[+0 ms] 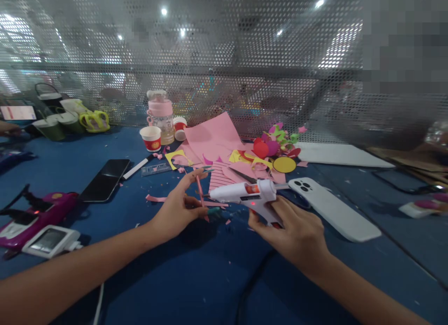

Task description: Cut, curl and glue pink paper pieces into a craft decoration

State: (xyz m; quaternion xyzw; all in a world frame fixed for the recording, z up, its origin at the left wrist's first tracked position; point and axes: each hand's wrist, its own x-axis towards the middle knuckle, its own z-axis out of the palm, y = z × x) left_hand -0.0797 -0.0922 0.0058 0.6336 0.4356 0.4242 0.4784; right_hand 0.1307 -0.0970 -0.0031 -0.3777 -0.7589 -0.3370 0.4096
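My right hand [294, 231] is wrapped round the grip of a white glue gun [233, 193], which points left and shows a small red light. Its nozzle meets or nearly meets a thin pink paper strip [199, 190]. That strip stands upright between the thumb and fingers of my left hand [178, 203]. Another pink strip [156, 199] lies on the blue table behind my left hand. Behind the gun are scissors [241, 174], a striped pink paper [219, 175] and a large pink sheet [213, 136].
Left are a black phone [107, 180], a purple device [42, 217] and a white gadget [52, 241]. Cups [151, 139] and a bottle [161, 117] stand behind. Paper cutouts [276, 140] lie at the back; right is a white phone [336, 208]. Another person's hand [10, 129] shows far left.
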